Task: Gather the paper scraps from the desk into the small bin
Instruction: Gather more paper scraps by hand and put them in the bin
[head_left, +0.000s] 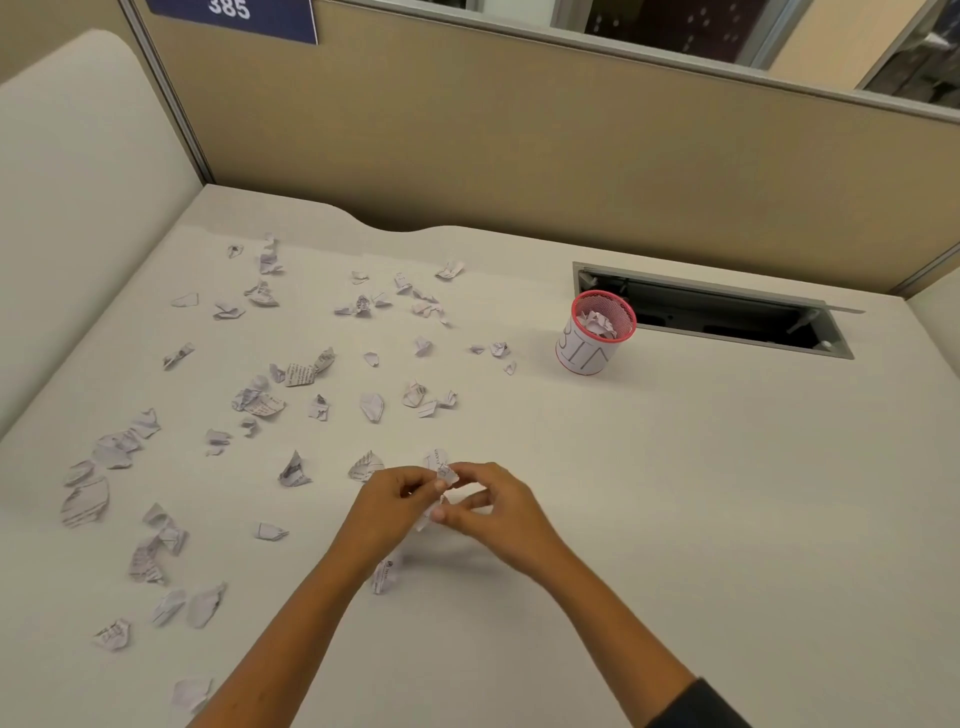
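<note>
Several crumpled paper scraps (296, 371) lie scattered over the left and middle of the white desk (675, 493). The small pink mesh bin (597, 332) stands at the back right of the scraps, with crumpled paper inside and a white label on its side. My left hand (389, 506) and my right hand (493, 506) meet low in the middle of the desk. Between their fingertips they pinch a small bunch of scraps (444, 475). Another scrap (385, 574) lies under my left wrist.
An open cable slot (727, 317) is cut into the desk just behind the bin. A tan partition wall (519, 145) runs along the back, and a white panel (78, 182) closes the left side. The desk's right half bears no scraps.
</note>
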